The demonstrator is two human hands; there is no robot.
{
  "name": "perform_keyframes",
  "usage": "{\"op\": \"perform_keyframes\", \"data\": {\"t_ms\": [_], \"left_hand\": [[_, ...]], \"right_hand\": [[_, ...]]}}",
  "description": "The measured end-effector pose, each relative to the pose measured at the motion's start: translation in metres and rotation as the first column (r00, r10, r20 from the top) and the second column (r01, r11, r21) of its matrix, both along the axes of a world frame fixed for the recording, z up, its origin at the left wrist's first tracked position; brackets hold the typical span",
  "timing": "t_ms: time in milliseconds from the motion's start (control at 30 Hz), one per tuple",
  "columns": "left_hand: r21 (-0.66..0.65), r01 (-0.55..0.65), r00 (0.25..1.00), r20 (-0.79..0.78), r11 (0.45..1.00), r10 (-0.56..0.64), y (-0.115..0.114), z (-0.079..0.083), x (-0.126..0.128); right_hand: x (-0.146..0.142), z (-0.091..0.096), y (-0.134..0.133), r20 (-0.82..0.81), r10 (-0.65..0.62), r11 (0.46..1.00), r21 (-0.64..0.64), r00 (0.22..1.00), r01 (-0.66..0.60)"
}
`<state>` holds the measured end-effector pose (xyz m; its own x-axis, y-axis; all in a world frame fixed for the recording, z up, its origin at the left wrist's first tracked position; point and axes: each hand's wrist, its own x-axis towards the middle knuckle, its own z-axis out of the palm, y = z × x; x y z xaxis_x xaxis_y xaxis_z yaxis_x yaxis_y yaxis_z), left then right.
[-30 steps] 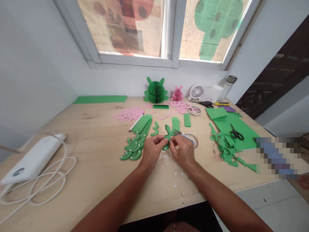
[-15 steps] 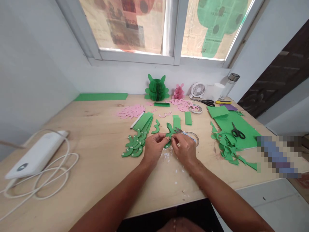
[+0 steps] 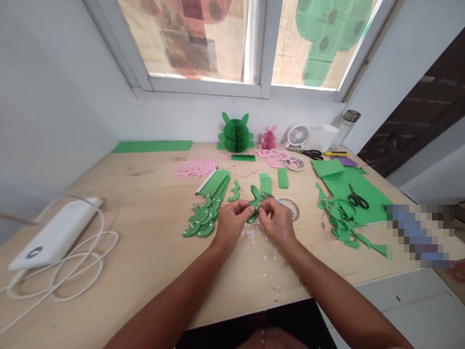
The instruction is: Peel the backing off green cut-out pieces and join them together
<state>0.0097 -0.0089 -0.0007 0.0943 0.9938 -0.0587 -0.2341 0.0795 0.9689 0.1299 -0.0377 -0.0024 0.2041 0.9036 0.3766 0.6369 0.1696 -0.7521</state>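
Observation:
My left hand (image 3: 232, 222) pinches a curved green paper cutout (image 3: 255, 192) between thumb and fingers. On the other side, my right hand (image 3: 278, 222) has its fingertips closed at the cutout's edge; any small thing in that pinch is hidden. Just behind my right hand, small scissors (image 3: 268, 195) show their blades, and a roll of tape (image 3: 298, 209) is partly covered. Tiny white paper scraps (image 3: 250, 234) are scattered beneath my hands. To the left lies a pile of green scalloped cutouts (image 3: 201, 220) with whitish strips on them, and one single cutout (image 3: 234, 191) sits apart.
Pink cutouts (image 3: 198, 167), folded green strips (image 3: 214, 185) and green offcuts (image 3: 341, 218) surround the work. Black scissors (image 3: 358, 198) rest on green sheets (image 3: 374, 201). Honeycomb paper figures (image 3: 236, 135), a fan (image 3: 298, 134) and a bottle (image 3: 347, 127) line the wall. A white power bank (image 3: 54, 232) with cable lies left.
My right hand has shifted slightly left and turned a little, uncovering more of the tape roll. My left hand and the cutout stay nearly in place.

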Motion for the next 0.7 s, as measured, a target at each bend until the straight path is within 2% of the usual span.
{"op": "perform_keyframes", "data": {"t_ms": [133, 267, 467, 567, 700], "left_hand": [[0.009, -0.011, 1.000, 0.016, 1.000, 0.010, 0.000, -0.001, 0.000], [0.038, -0.021, 1.000, 0.015, 0.999, 0.021, 0.001, -0.001, 0.000], [0.093, -0.013, 0.998, -0.053, 0.996, 0.018, 0.001, -0.001, 0.000], [0.073, -0.010, 0.999, -0.041, 0.997, 0.013, 0.000, -0.001, 0.000], [0.034, -0.003, 1.000, -0.024, 0.999, 0.004, 0.000, 0.001, 0.000]], "right_hand": [[0.001, -0.001, 0.001, -0.160, 0.024, 0.998, -0.051, 0.987, -0.033], [0.002, -0.008, 0.005, -0.342, 0.048, 0.991, -0.102, 0.939, -0.087], [0.000, -0.012, 0.010, -0.658, 0.023, 0.965, -0.182, 0.753, -0.189], [0.000, -0.009, 0.011, -0.708, 0.017, 0.961, -0.184, 0.706, -0.209], [0.000, -0.006, 0.011, -0.718, 0.016, 0.959, -0.185, 0.696, -0.213]]}}
